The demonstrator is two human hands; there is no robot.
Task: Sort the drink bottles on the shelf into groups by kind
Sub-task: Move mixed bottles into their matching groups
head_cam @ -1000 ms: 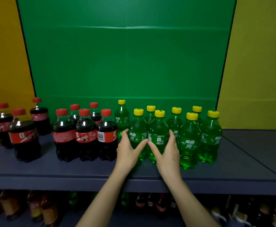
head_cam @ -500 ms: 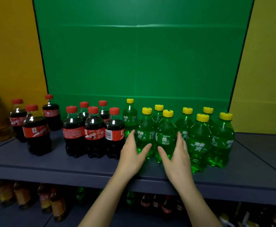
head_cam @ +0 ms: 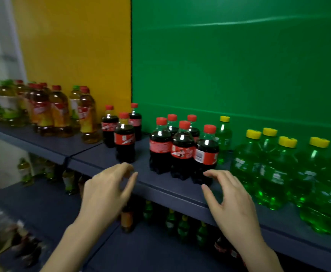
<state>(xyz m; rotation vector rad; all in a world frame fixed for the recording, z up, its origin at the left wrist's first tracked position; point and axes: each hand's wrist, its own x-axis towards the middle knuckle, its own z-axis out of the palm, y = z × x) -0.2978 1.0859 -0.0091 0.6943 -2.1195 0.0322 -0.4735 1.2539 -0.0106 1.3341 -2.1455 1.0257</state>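
On the dark blue shelf [head_cam: 94, 158] a tight cluster of cola bottles [head_cam: 182, 150] with red caps stands in the middle. Three more cola bottles [head_cam: 124, 138] stand apart to its left. Green soda bottles [head_cam: 274, 169] with yellow caps fill the right side, and one green soda bottle [head_cam: 223, 138] stands behind the cola cluster. My left hand [head_cam: 109, 191] hovers empty with fingers curled, just in front of the lone front cola bottle. My right hand [head_cam: 231, 199] hovers empty with fingers spread, in front of the cola cluster's right end.
Amber tea bottles [head_cam: 58, 112] crowd the adjoining shelf at the left, before a yellow wall. A green backdrop [head_cam: 239, 65] rises behind the sodas. More bottles [head_cam: 172, 222] stand on the lower shelf under the front edge.
Both hands have left the green bottles and moved left to hover in front of the cola bottles. The view has swung left, bringing the tea bottles into sight.
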